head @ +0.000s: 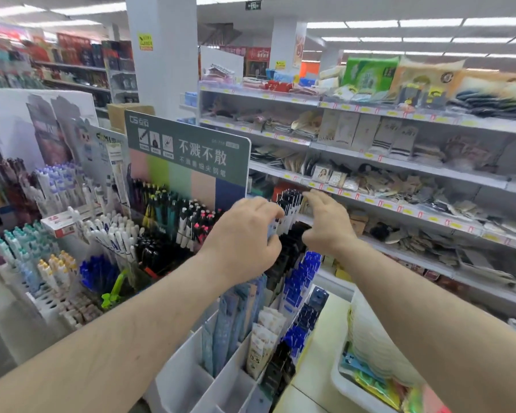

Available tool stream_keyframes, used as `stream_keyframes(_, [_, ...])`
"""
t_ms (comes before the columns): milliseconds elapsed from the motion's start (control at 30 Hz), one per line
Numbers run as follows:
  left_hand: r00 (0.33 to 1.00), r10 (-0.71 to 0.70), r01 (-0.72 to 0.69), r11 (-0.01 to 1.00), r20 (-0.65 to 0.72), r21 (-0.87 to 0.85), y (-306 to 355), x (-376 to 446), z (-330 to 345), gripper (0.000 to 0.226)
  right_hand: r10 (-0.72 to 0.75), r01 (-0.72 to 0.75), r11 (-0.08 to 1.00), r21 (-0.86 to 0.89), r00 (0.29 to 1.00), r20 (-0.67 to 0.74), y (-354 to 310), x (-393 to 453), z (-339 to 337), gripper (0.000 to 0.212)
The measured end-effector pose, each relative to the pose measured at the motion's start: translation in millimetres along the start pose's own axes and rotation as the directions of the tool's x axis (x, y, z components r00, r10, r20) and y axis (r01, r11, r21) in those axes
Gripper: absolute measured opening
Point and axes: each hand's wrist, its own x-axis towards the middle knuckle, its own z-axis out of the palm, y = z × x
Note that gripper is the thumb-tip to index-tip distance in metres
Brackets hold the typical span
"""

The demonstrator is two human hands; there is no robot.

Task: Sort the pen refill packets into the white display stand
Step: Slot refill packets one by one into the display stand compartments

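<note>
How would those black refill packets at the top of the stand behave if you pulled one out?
The black refill packets look thin and flat, so probably light and a bit bendy. Packed upright in the white display stand, neighbours may lean once one leaves. The left hand pinches one easily.

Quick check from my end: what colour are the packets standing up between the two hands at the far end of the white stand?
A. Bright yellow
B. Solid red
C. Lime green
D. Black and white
D: the refill packets raised between the left hand and the right hand are black with white, at the far end of the white display stand.
</note>
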Motion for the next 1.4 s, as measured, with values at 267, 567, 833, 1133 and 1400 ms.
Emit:
stream_keyframes(267, [0.905,-0.117,-0.048,0.927,0.409,0.372,-2,61,22,0.085,-0.077,0.174,0.939,-0.297,0.947,0.312,-25,39,-7,0.094])
stream_keyframes(567, [0.905,-0.128,-0.03,0.932,0.405,0.361,-1,62,29,0.077,-0.145,0.215,0.931,-0.296,0.96,0.24,-25,40,2,0.087])
stream_keyframes(833, [0.968,-0.031,-0.027,0.974,0.248,0.226,-9,30,23,0.067,0.048,0.0,0.918,0.397,0.993,-0.109,-22,23,10,0.025])
stream_keyframes(1133, [0.961,-0.05,-0.012,0.975,0.274,0.222,-12,13,17,0.068,0.08,-0.06,0.946,0.318,0.995,-0.051,-29,27,19,0.034])
stream_keyframes(1400, [0.963,0.026,-0.117,0.938,0.269,0.327,0,-19,8,0.071,0.23,-0.145,0.92,0.364,0.952,-0.202,-9,-8,21,0.016])
